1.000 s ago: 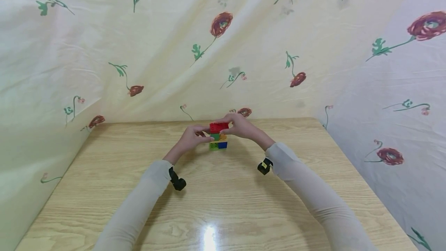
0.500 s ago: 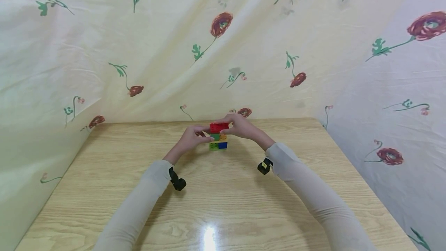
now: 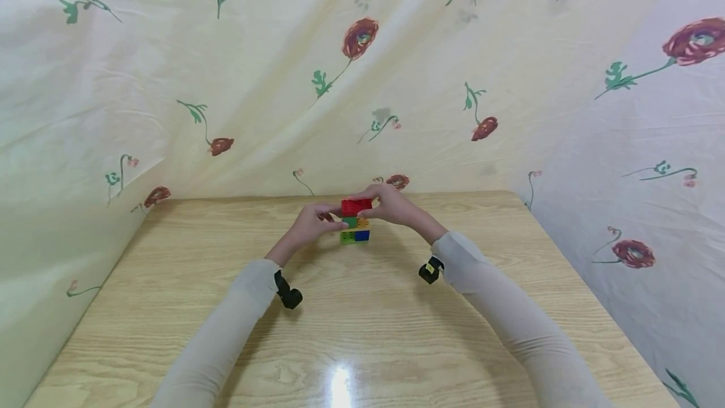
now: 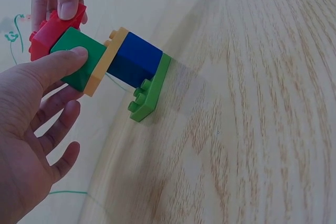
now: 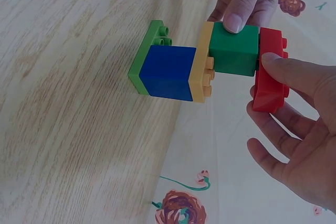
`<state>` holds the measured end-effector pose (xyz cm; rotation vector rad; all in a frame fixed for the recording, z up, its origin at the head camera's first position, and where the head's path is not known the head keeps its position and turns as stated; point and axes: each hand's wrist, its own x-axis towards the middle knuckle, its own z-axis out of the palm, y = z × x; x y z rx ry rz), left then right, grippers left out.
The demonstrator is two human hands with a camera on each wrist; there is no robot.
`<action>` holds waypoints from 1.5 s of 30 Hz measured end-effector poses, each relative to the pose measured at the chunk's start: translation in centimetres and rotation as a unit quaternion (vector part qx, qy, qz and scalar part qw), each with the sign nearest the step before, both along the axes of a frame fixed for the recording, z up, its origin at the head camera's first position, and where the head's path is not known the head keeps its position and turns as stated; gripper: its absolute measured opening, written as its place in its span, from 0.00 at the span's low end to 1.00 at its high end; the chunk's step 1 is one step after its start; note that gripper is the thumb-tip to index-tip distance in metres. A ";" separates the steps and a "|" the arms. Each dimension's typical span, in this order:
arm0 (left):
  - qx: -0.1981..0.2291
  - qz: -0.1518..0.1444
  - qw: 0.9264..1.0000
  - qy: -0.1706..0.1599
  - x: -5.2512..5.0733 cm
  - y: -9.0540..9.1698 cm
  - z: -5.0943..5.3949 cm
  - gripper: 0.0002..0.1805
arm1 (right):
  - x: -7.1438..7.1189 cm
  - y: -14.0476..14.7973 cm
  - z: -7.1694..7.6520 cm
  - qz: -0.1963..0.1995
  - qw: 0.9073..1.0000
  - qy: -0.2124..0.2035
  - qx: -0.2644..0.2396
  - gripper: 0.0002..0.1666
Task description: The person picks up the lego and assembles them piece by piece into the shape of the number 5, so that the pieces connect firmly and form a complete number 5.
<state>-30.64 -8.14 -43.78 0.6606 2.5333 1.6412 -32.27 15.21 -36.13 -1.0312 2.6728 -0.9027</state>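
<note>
A stack of toy building bricks stands near the table's far edge. From the bottom up it has a flat light-green brick (image 4: 152,95), a blue brick (image 5: 169,72), a flat yellow-orange brick (image 5: 198,69), a green brick (image 5: 235,48) and a red brick (image 3: 354,208) on top. My left hand (image 3: 310,224) pinches the green brick from the left, thumb on its near face. From the right, my right hand (image 3: 392,205) grips the red brick between thumb and fingers. The red brick sits on the green one and juts out to the right, over the yellow-orange brick's bare studs.
The wooden table (image 3: 362,307) spreads out on both sides and in front of the stack. A flowered cloth (image 3: 272,80) hangs behind the far edge and along both sides. Each wrist wears a black camera mount, one at the left wrist (image 3: 290,294).
</note>
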 end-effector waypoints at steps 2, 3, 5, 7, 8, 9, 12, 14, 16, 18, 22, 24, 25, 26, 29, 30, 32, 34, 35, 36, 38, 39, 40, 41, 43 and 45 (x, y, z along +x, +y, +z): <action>0.000 -0.002 1.000 0.001 0.0 0.0 0.1 0.21 | 0.0 0.0 0.0 -0.001 1.000 -0.002 -0.001 0.25; 0.000 -0.003 1.000 0.003 0.1 0.0 0.1 0.21 | 0.0 0.0 0.0 -0.001 1.000 -0.002 -0.001 0.25; 0.000 -0.003 1.000 0.004 0.1 0.0 0.1 0.21 | 0.0 0.0 0.0 -0.003 1.000 -0.003 -0.001 0.25; -0.001 -0.004 1.000 0.005 0.0 -0.1 0.1 0.21 | 0.0 -0.1 0.0 -0.005 1.000 -0.004 -0.001 0.26; -0.001 -0.003 1.000 0.004 0.0 -0.1 0.0 0.21 | 0.0 -0.1 0.0 -0.005 1.000 -0.004 -0.001 0.26; -0.001 -0.003 1.000 0.003 0.0 -0.1 0.0 0.21 | 0.0 -0.1 0.0 -0.006 1.000 -0.004 -0.001 0.26; -0.002 -0.002 1.000 0.000 -0.1 0.0 -0.1 0.20 | -0.1 -0.1 -0.1 -0.008 1.000 -0.003 0.001 0.26; -0.002 -0.002 1.000 0.000 -0.1 0.0 -0.1 0.20 | -0.1 -0.1 -0.1 -0.011 1.000 -0.002 0.002 0.26; -0.001 -0.002 1.000 0.001 -0.1 0.0 -0.1 0.20 | -0.1 -0.1 -0.2 -0.012 1.000 0.000 0.004 0.26; 0.000 -0.002 1.000 0.002 -0.1 0.0 0.0 0.20 | -0.1 -0.1 -0.2 -0.014 1.000 0.003 0.005 0.26; 0.000 -0.001 1.000 0.004 -0.1 0.0 0.0 0.20 | -0.2 -0.1 -0.3 -0.014 1.000 0.007 0.003 0.26; -0.001 0.000 1.000 0.006 -0.1 0.0 0.0 0.20 | -0.2 -0.1 -0.4 -0.014 1.000 0.008 0.001 0.26; -0.002 -0.001 1.000 0.007 -0.1 0.0 0.0 0.20 | -0.2 -0.1 -0.4 -0.014 1.000 0.008 0.001 0.26; -0.002 -0.001 1.000 0.008 -0.1 0.0 0.0 0.20 | -0.3 -0.1 -0.4 -0.013 1.000 0.008 0.001 0.26; -0.002 -0.002 1.000 0.009 -0.1 -0.1 0.0 0.21 | -0.2 -0.1 -0.3 -0.012 1.000 0.005 -0.001 0.26; -0.002 -0.003 1.000 0.008 -0.2 0.0 -0.1 0.20 | -0.2 -0.1 -0.3 -0.011 1.000 0.004 -0.001 0.26; -0.003 -0.004 1.000 0.008 -0.2 0.0 -0.1 0.21 | -0.1 -0.1 -0.2 -0.009 1.000 0.000 -0.001 0.26; -0.004 -0.005 1.000 0.008 -0.2 0.0 -0.1 0.21 | -0.1 -0.1 -0.2 -0.007 1.000 -0.003 -0.003 0.26; -0.004 -0.005 1.000 0.009 -0.2 0.0 -0.1 0.21 | 0.0 -0.1 -0.1 -0.006 1.000 -0.004 -0.002 0.26; -0.004 -0.005 1.000 0.009 -0.2 0.0 -0.1 0.21 | 0.0 -0.1 -0.1 -0.005 1.000 -0.004 -0.002 0.26; -0.003 -0.006 1.000 0.009 -0.1 0.0 0.0 0.21 | 0.0 -0.1 0.0 -0.004 1.000 -0.005 0.000 0.26; -0.002 -0.007 1.000 0.008 -0.1 0.0 0.0 0.21 | 0.0 -0.1 0.0 -0.004 1.000 -0.006 0.000 0.26; -0.001 -0.007 1.000 0.009 -0.1 0.0 0.0 0.21 | 0.0 -0.2 0.0 -0.004 1.000 -0.008 0.001 0.26; 0.001 -0.008 1.000 0.008 -0.1 0.0 0.0 0.21 | 0.0 -0.2 0.0 -0.004 1.000 -0.009 0.002 0.26; 0.002 -0.009 1.000 0.007 -0.1 0.0 0.0 0.21 | 0.0 -0.2 0.0 -0.006 1.000 -0.013 0.003 0.25; 0.003 -0.010 1.000 0.008 -0.1 0.0 -0.1 0.21 | -0.1 -0.2 0.0 -0.004 1.000 -0.012 0.004 0.25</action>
